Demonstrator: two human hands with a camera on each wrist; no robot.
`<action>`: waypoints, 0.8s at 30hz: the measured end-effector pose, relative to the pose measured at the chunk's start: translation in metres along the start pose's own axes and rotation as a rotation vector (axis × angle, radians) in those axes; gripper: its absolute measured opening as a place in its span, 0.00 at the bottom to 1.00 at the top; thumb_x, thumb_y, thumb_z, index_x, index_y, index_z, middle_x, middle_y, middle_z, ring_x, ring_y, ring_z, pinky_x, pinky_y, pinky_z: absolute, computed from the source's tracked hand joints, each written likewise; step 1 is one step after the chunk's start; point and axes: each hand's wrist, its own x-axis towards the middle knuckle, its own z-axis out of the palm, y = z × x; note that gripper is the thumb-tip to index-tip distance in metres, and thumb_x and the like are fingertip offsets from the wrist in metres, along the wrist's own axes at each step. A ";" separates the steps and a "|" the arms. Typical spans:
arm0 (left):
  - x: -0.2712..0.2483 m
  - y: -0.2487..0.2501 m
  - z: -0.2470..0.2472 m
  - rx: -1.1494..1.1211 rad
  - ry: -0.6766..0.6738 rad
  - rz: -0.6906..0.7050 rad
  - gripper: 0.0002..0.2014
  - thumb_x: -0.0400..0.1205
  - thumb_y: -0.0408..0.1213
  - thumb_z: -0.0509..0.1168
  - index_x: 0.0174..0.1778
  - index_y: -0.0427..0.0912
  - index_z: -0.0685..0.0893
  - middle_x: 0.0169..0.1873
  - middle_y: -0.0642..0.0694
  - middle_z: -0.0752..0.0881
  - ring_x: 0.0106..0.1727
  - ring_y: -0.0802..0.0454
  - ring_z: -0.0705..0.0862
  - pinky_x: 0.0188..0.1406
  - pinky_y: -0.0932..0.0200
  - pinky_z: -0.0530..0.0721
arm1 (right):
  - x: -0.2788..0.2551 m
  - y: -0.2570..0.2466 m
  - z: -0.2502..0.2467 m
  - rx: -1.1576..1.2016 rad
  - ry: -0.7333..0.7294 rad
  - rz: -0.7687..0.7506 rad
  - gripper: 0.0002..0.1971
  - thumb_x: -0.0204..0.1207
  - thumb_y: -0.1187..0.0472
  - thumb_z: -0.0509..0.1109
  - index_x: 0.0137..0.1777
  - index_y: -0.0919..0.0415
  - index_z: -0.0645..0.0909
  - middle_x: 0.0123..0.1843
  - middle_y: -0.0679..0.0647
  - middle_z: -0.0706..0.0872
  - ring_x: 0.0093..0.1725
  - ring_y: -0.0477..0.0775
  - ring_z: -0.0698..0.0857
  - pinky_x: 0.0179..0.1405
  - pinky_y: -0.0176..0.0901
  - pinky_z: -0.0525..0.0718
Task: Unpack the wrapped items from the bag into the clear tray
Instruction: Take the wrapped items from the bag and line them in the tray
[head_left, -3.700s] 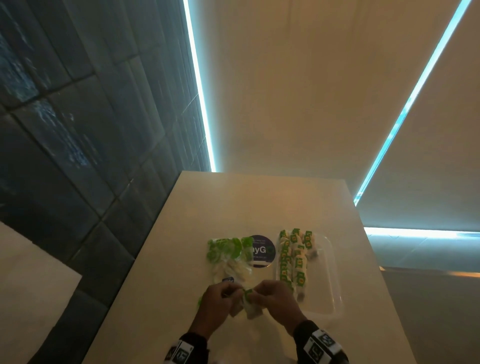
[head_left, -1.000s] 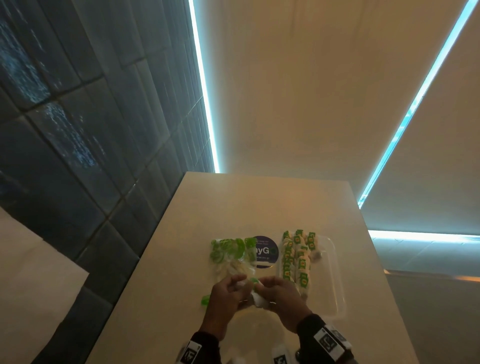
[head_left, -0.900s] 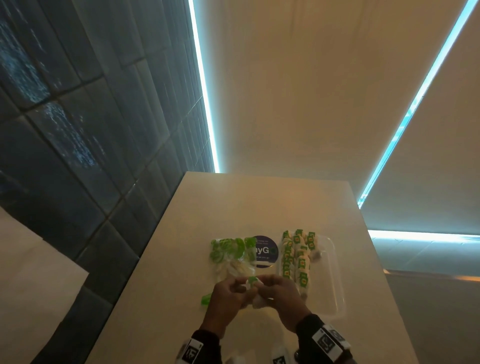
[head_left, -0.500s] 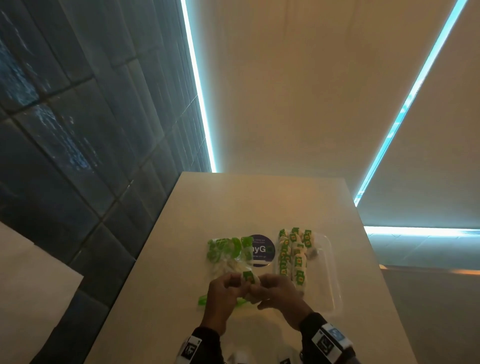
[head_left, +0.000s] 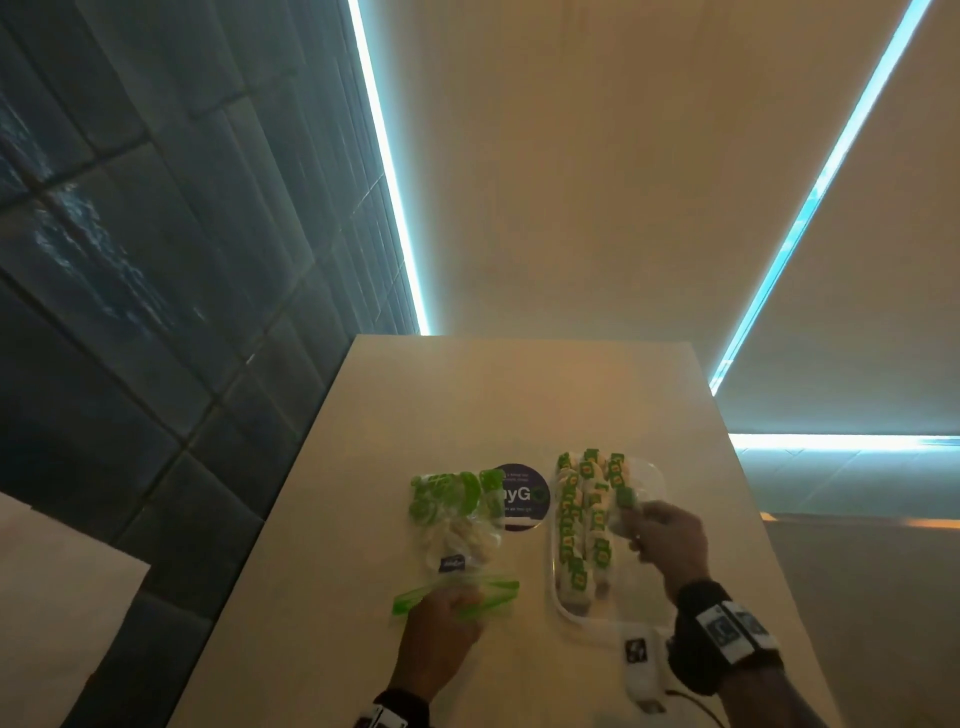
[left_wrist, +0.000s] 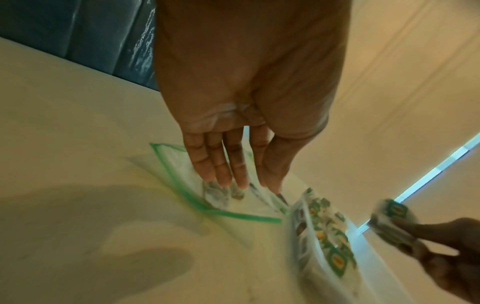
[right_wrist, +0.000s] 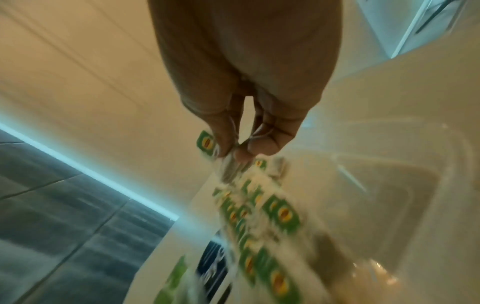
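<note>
Your left hand (head_left: 441, 631) lies flat, fingers straight, pressing mouth end of clear zip bag with green seal strip (head_left: 457, 592) onto beige table (head_left: 467, 395), probably so bag stays put for next grab. Your right hand (head_left: 667, 540) pinches small white wrapped item with green label (head_left: 623, 498) over clear plastic tray (head_left: 655, 475), looks headed for third row beside two full rows. More pieces left in bag.

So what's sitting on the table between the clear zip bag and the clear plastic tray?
In the head view, a dark round sticker lies between the clear green-zip bag and the clear plastic tray, partly under the bag's edge.
</note>
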 end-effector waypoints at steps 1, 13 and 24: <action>0.001 -0.007 0.001 0.080 -0.004 0.014 0.18 0.68 0.30 0.75 0.52 0.51 0.90 0.55 0.57 0.88 0.58 0.60 0.84 0.66 0.61 0.81 | 0.010 -0.002 -0.004 -0.024 0.049 -0.009 0.08 0.71 0.58 0.80 0.44 0.62 0.89 0.34 0.58 0.90 0.28 0.52 0.84 0.26 0.44 0.82; 0.024 -0.044 0.019 0.574 -0.176 0.109 0.32 0.76 0.44 0.59 0.80 0.57 0.67 0.80 0.60 0.63 0.81 0.60 0.61 0.80 0.67 0.59 | 0.092 0.009 0.019 -0.478 -0.016 0.066 0.10 0.69 0.54 0.77 0.38 0.61 0.88 0.36 0.60 0.91 0.34 0.60 0.90 0.36 0.50 0.91; 0.024 -0.033 0.015 0.568 -0.078 0.133 0.29 0.80 0.40 0.61 0.79 0.56 0.67 0.77 0.55 0.68 0.78 0.57 0.67 0.78 0.61 0.66 | 0.083 0.008 0.036 -0.484 0.026 0.056 0.14 0.76 0.58 0.70 0.54 0.70 0.78 0.54 0.69 0.84 0.55 0.71 0.84 0.52 0.57 0.83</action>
